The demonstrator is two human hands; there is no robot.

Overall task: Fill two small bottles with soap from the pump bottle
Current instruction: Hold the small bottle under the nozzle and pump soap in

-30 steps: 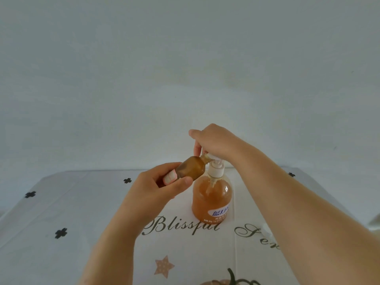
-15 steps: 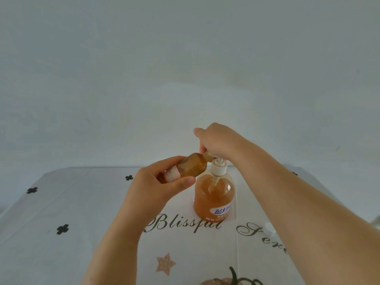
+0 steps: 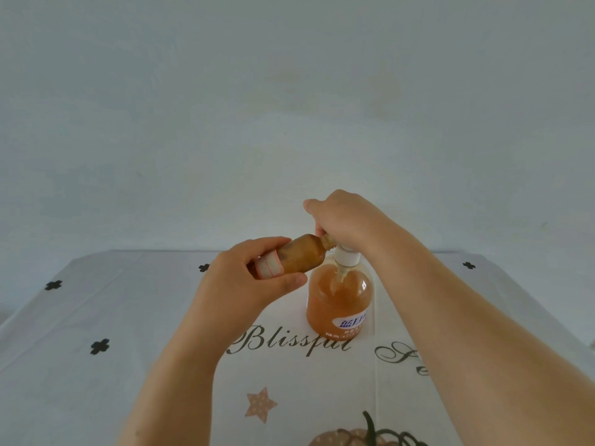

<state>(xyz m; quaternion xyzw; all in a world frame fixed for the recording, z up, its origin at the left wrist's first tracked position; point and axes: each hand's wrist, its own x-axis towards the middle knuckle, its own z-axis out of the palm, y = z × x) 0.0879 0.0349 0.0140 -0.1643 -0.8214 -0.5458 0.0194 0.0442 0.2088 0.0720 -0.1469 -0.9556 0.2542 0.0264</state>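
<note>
Soap is what I'm moving, from the pump bottle (image 3: pixel 338 300) into the small bottle (image 3: pixel 301 255). From the head camera, the only view, the pump bottle stands on the tablecloth (image 3: pixel 96 317) near the far middle, a squat clear plastic body full of orange liquid, with a blue label low on its front and a white collar at the neck. My right hand (image 3: pixel 344 220) is curled down over the pump head, fingers closed on it, so the nozzle itself is hidden. My left hand (image 3: pixel 248 278) is clamped round the base of the small bottle, which lies tilted nearly sideways, its narrow neck touching the spot under my right hand. That little bottle is amber-brown and smooth, with a pale label band near the base, and it looks nearly full to me, though the tinted wall makes that hard to judge. A second small bottle I cannot see anywhere, so by my reckoning at least half the job remains. The cloth is pale with black clovers and script lettering.
</note>
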